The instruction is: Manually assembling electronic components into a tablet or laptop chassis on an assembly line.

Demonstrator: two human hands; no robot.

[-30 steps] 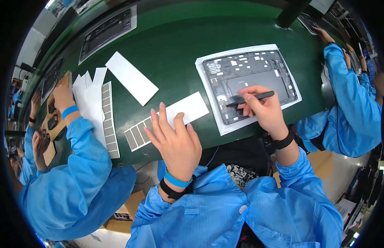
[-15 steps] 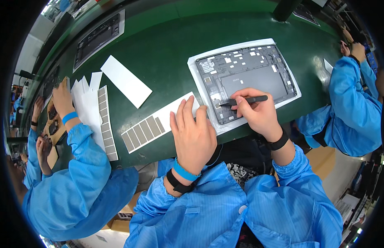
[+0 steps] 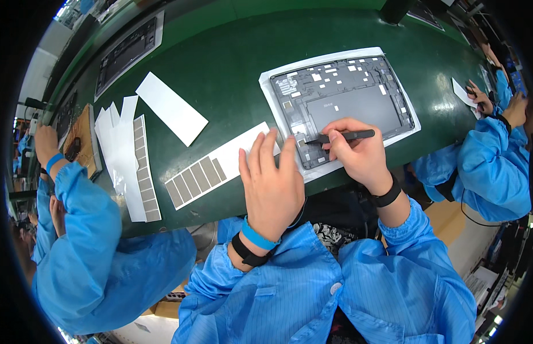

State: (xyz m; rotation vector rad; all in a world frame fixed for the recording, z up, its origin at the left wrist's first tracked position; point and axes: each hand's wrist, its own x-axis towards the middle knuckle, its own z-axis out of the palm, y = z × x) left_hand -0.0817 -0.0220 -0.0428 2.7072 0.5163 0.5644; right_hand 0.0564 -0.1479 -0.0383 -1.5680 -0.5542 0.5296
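Observation:
Black tweezers (image 3: 358,135) are gripped in my right hand (image 3: 362,157), which is closed around them. Their tips point left onto the lower left part of a dark grey tablet housing (image 3: 358,109), near a small square component. The housing lies on a white padded sheet (image 3: 414,112) and carries many small white pads. My left hand (image 3: 272,186) lies flat with fingers stretched out, on the right end of a white strip sheet (image 3: 243,146). Grey-brown rectangular stickers (image 3: 194,180) fill that strip's left end. The left fingertips are close to the housing's left edge.
Left of me are a blank white strip (image 3: 172,109), a stack of white strips (image 3: 114,137) and another sticker sheet (image 3: 143,166). A second housing (image 3: 129,51) lies at the far left. Co-workers in blue sleeves (image 3: 88,212) sit on both sides. A dark post (image 3: 395,11) stands at the back.
My hands stay nearly in place, tweezers still at the same spot. The left co-worker's hand has moved away to the left. At right, a co-worker's hand has come to a white sheet.

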